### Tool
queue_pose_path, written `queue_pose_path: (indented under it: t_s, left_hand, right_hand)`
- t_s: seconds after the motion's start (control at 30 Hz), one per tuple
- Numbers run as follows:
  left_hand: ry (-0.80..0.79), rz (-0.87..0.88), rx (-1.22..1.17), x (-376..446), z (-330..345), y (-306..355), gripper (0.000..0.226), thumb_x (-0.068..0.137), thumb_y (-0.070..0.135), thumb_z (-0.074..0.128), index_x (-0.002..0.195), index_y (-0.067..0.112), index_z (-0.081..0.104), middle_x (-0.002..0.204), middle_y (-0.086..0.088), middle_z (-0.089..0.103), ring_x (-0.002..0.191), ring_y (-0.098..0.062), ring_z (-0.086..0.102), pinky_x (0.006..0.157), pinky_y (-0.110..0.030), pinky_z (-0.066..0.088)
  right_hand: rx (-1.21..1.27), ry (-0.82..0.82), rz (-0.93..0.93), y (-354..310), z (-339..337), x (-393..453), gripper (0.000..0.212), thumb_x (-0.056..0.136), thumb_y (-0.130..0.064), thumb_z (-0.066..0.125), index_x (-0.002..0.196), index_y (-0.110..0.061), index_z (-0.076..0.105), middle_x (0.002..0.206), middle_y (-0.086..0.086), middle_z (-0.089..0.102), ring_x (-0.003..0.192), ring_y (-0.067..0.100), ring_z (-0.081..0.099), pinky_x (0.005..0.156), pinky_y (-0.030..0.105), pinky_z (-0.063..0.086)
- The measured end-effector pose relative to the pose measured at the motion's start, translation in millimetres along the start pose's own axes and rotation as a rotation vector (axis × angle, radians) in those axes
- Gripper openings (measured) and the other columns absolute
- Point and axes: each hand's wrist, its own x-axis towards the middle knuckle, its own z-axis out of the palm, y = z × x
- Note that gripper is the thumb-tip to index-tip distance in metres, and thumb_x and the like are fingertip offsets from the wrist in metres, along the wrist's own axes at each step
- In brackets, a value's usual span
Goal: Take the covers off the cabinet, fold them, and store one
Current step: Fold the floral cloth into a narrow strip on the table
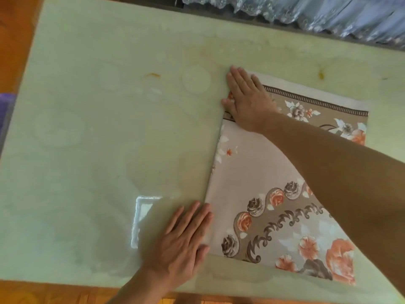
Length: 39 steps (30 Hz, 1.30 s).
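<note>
A folded floral cover [258, 163] lies flat on the pale glossy desk [98, 128], toward its right half. The right hand [247, 99] presses flat on the cover's far left corner, fingers [237, 76] straight and close together, with its forearm crossing over the cover. The left hand [184, 240] lies flat at the cover's near left edge, fingers straight and slightly spread, tips touching the fabric. Beyond the desk's far edge, past the cover, hangs pale lace fabric [306, 12]
</note>
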Motion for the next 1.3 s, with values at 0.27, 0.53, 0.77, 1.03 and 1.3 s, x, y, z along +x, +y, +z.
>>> queue_pose_path:
  t_s: [0.27, 0.53, 0.77, 1.03, 1.3]
  left_hand:
    - [-0.038, -0.007, 0.025, -1, -5, -9, 0.067, 0.107, 0.047, 0.020, 0.162, 0.009, 0.012, 0.171, -0.010, 0.003, 0.158, -0.028, 0.003, 0.126, -0.050, 0.016]
    - [0.133, -0.559, -0.503, 7, -30, 55, 0.057, 0.090, 0.019, 0.064, 0.144, 0.014, 0.047, 0.146, -0.010, 0.042, 0.132, -0.027, 0.045, 0.109, -0.043, 0.045]
    - [-0.022, -1.085, -0.998, 46, -73, 63, 0.022, 0.101, 0.033, 0.053, 0.111, 0.016, 0.063, 0.103, -0.005, 0.069, 0.087, -0.022, 0.064, 0.071, -0.035, 0.053]
    - [0.030, -1.057, -1.692, 46, -113, 80, 0.062, 0.097, -0.002, 0.059, 0.149, 0.027, 0.042, 0.130, -0.006, 0.066, 0.105, -0.029, 0.071, 0.067, -0.038, 0.060]
    - [-0.088, -0.914, -1.638, 58, -171, 91, 0.094, 0.095, -0.009, 0.057, 0.160, 0.041, 0.012, 0.138, 0.001, 0.055, 0.104, -0.030, 0.072, 0.072, -0.045, 0.063]
  right_hand:
    - [0.244, 0.026, 0.366, -1, -19, -11, 0.070, 0.104, -0.051, 0.021, 0.160, -0.010, 0.009, 0.167, 0.018, 0.000, 0.154, 0.035, 0.001, 0.125, 0.051, 0.004]
    - [0.554, 0.137, 0.841, -1, 62, -328, 0.053, 0.090, -0.017, 0.055, 0.141, -0.020, 0.041, 0.158, 0.008, 0.023, 0.143, 0.032, 0.022, 0.118, 0.050, 0.026]
    - [0.848, 0.121, 1.241, 8, 85, -429, 0.052, 0.096, -0.031, 0.062, 0.141, -0.012, 0.047, 0.140, 0.017, 0.041, 0.119, 0.040, 0.047, 0.103, 0.052, 0.041]
    - [0.569, 0.082, 0.575, 20, 38, -421, 0.081, 0.090, -0.065, 0.057, 0.155, -0.027, 0.028, 0.160, -0.002, 0.022, 0.146, 0.021, 0.022, 0.117, 0.043, 0.030]
    - [0.293, 0.137, 0.348, 27, 36, -402, 0.053, 0.066, -0.001, 0.081, 0.116, -0.015, 0.071, 0.099, 0.004, 0.077, 0.086, 0.028, 0.075, 0.070, 0.039, 0.060]
